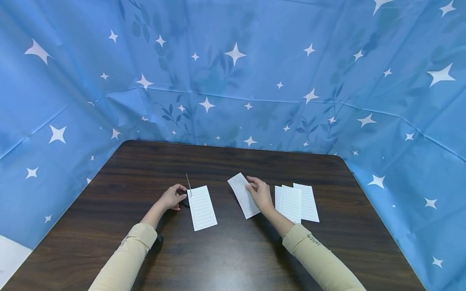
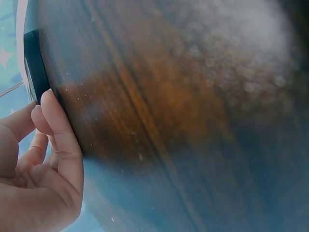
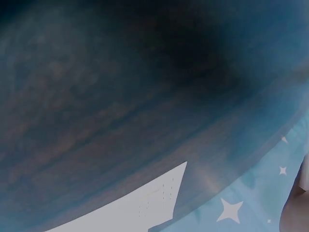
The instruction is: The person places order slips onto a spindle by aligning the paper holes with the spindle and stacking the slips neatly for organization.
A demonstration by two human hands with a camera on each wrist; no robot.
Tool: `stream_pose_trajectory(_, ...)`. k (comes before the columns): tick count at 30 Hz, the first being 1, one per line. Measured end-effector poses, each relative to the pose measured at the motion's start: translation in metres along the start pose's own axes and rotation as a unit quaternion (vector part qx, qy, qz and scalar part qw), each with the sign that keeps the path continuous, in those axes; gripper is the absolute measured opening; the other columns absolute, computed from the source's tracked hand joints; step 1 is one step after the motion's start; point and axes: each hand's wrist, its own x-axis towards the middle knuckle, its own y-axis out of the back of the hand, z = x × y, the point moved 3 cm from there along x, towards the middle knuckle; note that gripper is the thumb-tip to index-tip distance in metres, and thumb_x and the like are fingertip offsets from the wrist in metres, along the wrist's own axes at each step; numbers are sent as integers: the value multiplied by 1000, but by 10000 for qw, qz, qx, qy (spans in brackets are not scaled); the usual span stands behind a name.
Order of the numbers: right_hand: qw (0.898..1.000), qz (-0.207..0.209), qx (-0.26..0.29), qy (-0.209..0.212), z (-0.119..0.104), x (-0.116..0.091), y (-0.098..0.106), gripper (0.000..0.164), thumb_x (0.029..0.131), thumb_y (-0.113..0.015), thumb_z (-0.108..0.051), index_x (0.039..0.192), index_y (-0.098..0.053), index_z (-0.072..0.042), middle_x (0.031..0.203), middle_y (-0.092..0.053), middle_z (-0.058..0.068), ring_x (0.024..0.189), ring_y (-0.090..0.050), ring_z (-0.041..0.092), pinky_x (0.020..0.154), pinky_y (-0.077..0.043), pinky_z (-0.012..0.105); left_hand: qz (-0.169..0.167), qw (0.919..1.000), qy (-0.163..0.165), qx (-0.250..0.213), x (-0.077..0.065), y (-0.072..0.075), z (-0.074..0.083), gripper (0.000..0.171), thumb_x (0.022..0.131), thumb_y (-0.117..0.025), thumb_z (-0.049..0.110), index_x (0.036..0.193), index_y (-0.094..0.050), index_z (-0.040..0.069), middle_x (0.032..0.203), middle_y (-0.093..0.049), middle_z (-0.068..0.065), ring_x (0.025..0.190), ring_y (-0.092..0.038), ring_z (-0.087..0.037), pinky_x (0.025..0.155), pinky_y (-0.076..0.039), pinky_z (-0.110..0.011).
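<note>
At the middle-left of the table, my left hand [image 1: 174,198] pinches a small black base [image 2: 36,67] between thumb and fingertips. A thin stick [image 1: 188,182] rises near it, at the top left corner of a lined white card [image 1: 202,209]. That card partly hides the base in the head view. My right hand [image 1: 261,195] holds another white card [image 1: 241,193] by its right edge, tilted to the left. Faint print shows on this card's surface [image 3: 130,208] in the right wrist view, where only a sliver of the hand appears at the right edge.
Several lined white cards [image 1: 307,204] lie overlapping to the right of my right hand, partly behind the forearm. The dark wooden table [image 1: 225,258] ends at a blue curtain [image 1: 233,81] with white stars. A white sheet [image 1: 11,258] shows at the far left.
</note>
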Motion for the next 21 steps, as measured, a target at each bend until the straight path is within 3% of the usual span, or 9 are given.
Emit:
stream_pose_trajectory(3,9998,99,-184,27,-2,-1,-1,11,85,-66,-2,90,-68,7,78,-71,19,65,-67,18,55,-52,19,-11,10000,-2,-5,0,0,0,27,95,-51,7,121,-48,-2,63,-40,-2,45,-40,-9,46,-52,-22)
stream_pose_trajectory(5,9996,97,-267,15,-3,-1,-1,11,85,-67,-5,80,-67,4,61,-64,14,50,-51,8,45,-37,16,-16,10000,-1,-12,-1,0,1,27,95,-51,7,121,-48,-2,62,-40,-2,45,-40,-9,46,-52,-22)
stream_pose_trajectory(8,9995,17,-308,-19,-3,-2,-3,16,87,-65,-8,75,-63,3,48,-48,4,44,-30,3,43,-21,17,-21,10000,-9,14,-1,0,1,28,95,-51,7,121,-48,-2,62,-40,-2,45,-41,-9,46,-52,-22)
stream_pose_trajectory(12,9993,-69,-356,-111,-3,-3,-4,19,90,-63,-10,75,-60,2,48,-37,-5,43,-25,2,43,-20,17,-32,10000,-13,24,-2,0,1,28,96,-51,7,122,-48,-2,61,-41,-2,45,-41,-9,46,-52,-22)
stream_pose_trajectory(21,9977,-369,-384,-409,-4,-3,-9,22,94,-56,-11,75,-53,-1,50,-35,-5,46,-27,7,44,-20,18,-114,9999,-59,-42,-3,3,4,27,96,-51,7,121,-47,-2,61,-40,-2,44,-41,-9,47,-52,-22)
